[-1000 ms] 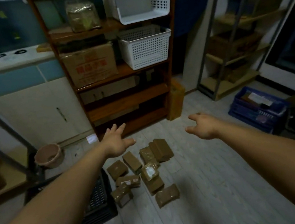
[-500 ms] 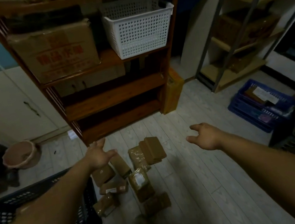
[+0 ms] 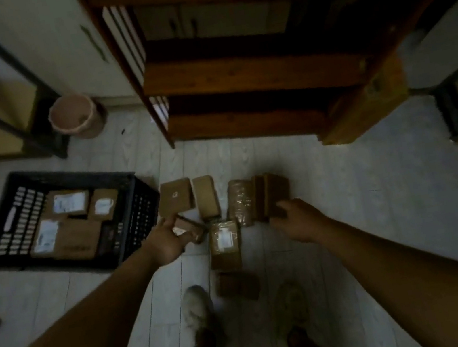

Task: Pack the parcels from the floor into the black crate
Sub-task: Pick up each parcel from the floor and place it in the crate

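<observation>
Brown cardboard parcels (image 3: 206,197) lie clustered on the pale plank floor (image 3: 349,213) at the centre of the frame, just below a dark wooden shelf unit (image 3: 250,72). Left of them stands the black slotted plastic crate (image 3: 141,215), with several white-labelled boxes (image 3: 64,231) inside it. The left hand (image 3: 166,242) reaches with loose, outstretched fingers over a small labelled parcel (image 3: 191,229) beside the crate. The right hand (image 3: 298,221) is at the near end of a dark brown parcel (image 3: 273,191); I cannot tell whether it grasps it.
</observation>
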### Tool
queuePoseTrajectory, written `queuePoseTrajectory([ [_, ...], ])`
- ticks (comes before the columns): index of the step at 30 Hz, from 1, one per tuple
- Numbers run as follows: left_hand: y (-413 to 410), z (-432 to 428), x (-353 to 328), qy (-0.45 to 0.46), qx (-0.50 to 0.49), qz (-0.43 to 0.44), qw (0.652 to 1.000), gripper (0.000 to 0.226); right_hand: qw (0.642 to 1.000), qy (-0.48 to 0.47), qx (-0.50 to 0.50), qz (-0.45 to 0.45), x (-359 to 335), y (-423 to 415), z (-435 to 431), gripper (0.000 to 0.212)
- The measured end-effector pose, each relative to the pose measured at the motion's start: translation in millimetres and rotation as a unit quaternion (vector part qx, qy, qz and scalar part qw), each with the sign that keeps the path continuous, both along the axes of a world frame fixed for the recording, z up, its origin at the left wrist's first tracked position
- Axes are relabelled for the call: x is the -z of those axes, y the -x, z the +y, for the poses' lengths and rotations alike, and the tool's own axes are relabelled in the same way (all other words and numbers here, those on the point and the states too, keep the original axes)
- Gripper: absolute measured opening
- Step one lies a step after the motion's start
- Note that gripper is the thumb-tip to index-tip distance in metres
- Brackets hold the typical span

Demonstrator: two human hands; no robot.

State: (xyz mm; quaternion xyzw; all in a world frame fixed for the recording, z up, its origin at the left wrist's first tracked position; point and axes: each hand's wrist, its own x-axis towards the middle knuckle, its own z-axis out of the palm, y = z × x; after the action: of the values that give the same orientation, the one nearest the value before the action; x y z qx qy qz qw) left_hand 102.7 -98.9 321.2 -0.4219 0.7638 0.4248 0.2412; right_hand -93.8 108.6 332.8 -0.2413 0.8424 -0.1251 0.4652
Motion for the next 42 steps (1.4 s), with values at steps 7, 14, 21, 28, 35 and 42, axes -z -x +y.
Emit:
queuePoseTrajectory([
  [7, 0.7, 26.9, 149.9, -0.031, -0.088, -0.019, 0.995, 0.072, 0.999, -0.026, -0.017, -0.04, 161.6, 2.1, -15.3, 0.063],
  [14, 18.0, 19.3, 332.6, -0.062, -0.127, 0.02, 0.99, 0.063, 0.989, 0.011, 0.078, -0.123, 345.2, -28.4, -47.5, 0.062],
  [21, 17.5, 33.1, 440.6, -0.162, -0.237, 0.068, 0.956, 0.031, 0.97, 0.022, 0.165, -0.177, 451.5, -64.8, -72.0, 0.073],
  [28, -1.6, 29.7, 388.7, -0.152, -0.302, 0.104, 0.935, 0.052, 0.972, 0.071, 0.183, -0.129, 383.2, -81.3, -74.9, 0.076],
  [35, -44.4, -15.8, 197.7, -0.154, -0.291, 0.169, 0.929, 0.058, 0.96, 0.149, 0.19, -0.142, 185.3, -106.5, -101.4, 0.063],
  [42, -99.7, -49.7, -6.5, -0.147, -0.255, 0.227, 0.928, 0.064, 0.952, 0.226, 0.159, -0.133, -12.0, -165.0, -121.0, 0.058],
])
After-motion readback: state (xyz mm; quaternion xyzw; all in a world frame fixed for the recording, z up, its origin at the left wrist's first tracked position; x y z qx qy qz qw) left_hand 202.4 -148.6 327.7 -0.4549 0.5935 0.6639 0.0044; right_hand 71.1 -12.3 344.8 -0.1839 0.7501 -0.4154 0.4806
